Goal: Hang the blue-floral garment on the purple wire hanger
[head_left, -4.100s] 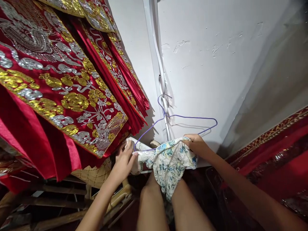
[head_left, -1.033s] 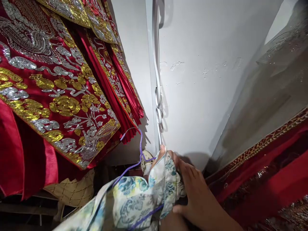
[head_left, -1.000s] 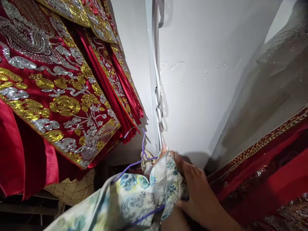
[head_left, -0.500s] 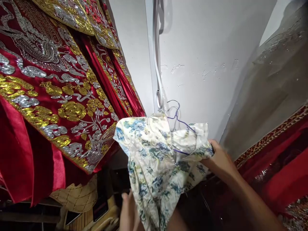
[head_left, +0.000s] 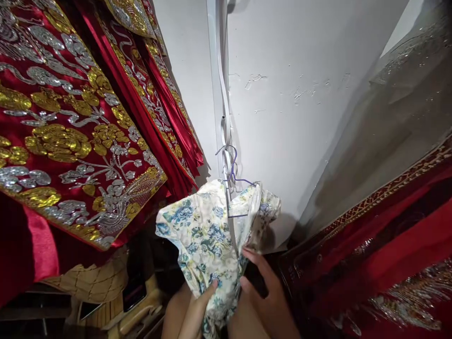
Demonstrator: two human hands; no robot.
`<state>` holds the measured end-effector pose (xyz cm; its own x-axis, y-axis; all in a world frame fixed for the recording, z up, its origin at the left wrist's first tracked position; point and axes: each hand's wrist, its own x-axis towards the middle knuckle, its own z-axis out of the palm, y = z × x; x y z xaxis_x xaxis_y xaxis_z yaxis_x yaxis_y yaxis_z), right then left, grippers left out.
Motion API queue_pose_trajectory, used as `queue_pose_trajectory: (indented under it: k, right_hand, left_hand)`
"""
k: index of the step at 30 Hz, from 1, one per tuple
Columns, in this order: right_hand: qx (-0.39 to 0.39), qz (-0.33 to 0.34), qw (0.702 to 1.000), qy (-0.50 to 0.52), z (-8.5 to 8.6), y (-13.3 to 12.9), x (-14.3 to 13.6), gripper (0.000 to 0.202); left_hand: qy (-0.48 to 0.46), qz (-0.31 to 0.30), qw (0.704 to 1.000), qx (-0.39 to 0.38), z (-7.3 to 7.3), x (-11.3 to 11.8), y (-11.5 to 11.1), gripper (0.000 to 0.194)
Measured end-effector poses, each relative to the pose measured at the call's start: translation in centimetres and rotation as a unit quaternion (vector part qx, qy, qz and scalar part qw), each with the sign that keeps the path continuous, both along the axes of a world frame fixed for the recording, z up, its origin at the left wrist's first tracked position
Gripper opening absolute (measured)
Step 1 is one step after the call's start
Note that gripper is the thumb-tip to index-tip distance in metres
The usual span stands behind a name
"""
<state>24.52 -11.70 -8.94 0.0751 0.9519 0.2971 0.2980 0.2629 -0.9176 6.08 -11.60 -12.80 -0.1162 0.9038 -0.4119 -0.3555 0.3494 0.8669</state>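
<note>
A short-sleeved white shirt (head_left: 201, 230) with blue and green flowers is on a purple wire hanger (head_left: 243, 180), its front open. The hanger's hook overlaps the lower end of a white strap (head_left: 223, 89); whether it is caught there I cannot tell. Low on the shirt's front lies the thumb of my left hand (head_left: 199, 306), its other fingers hidden behind the cloth. My right hand (head_left: 264, 282) is at the front opening, with a fingertip touching the edge of the right panel. Its thumb and that finger are apart.
Red satin garments with gold and silver embroidery (head_left: 70, 141) hang at left. More red beaded cloth (head_left: 399, 245) lies at right beneath a clear plastic cover (head_left: 388, 127). Behind is a white wall (head_left: 282, 56). Lower left are a wooden chair (head_left: 141, 315) and a dark phone-like object (head_left: 134, 296).
My right hand has moved from the right shoulder down to the front opening. My left thumb has come onto the front. The shirt and hanger sit farther left in view, with the right sleeve spread out.
</note>
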Motion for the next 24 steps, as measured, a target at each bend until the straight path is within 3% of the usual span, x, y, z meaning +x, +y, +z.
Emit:
queue_pose_trajectory:
  k: [2,4,9,12,14,16,18,19,21,24]
  right_hand:
    - [-0.071,-0.045,0.993,0.079,-1.6,-0.4,-1.9,0.031]
    - [-0.124,-0.038,0.985,0.117,-2.5,0.0,-2.8,0.03]
    - [-0.151,0.104,0.974,0.136,-2.2,1.8,-2.5,0.046]
    - [-0.152,0.1,0.974,0.133,-2.0,1.5,-1.8,0.051]
    - [-0.16,0.088,0.971,0.151,-2.1,1.0,-1.3,0.052]
    - [-0.176,0.086,0.963,0.186,-2.4,0.5,-1.0,0.052]
    - [-0.194,0.089,0.953,0.214,-2.5,0.2,-0.9,0.052]
    - [-0.202,0.091,0.95,0.221,-2.4,0.2,-1.0,0.052]
    - [-0.213,0.093,0.946,0.226,-2.2,0.2,-1.4,0.051]
    - [-0.216,0.112,0.944,0.222,-1.5,0.2,-2.0,0.042]
  left_hand:
    - [-0.003,0.011,1.0,-0.015,-0.6,-0.1,-0.7,0.066]
    - [-0.01,0.008,1.0,-0.022,-0.7,0.0,-1.5,0.064]
    - [-0.006,0.0,1.0,-0.013,-0.7,0.6,-2.0,0.063]
    - [0.046,0.008,0.999,0.019,-1.3,0.5,-1.1,0.062]
    - [0.137,0.045,0.988,0.051,-1.8,0.6,-0.7,0.061]
    - [0.262,0.156,0.947,0.097,-2.1,0.9,-0.7,0.06]
    - [0.381,0.29,0.862,0.166,-2.1,1.4,-1.1,0.058]
    - [0.423,0.318,0.823,0.206,-2.0,1.8,-1.4,0.054]
    - [0.478,0.271,0.787,0.279,-1.8,2.6,-1.7,0.042]
    - [0.504,0.137,0.793,0.314,-1.7,3.8,-1.5,0.029]
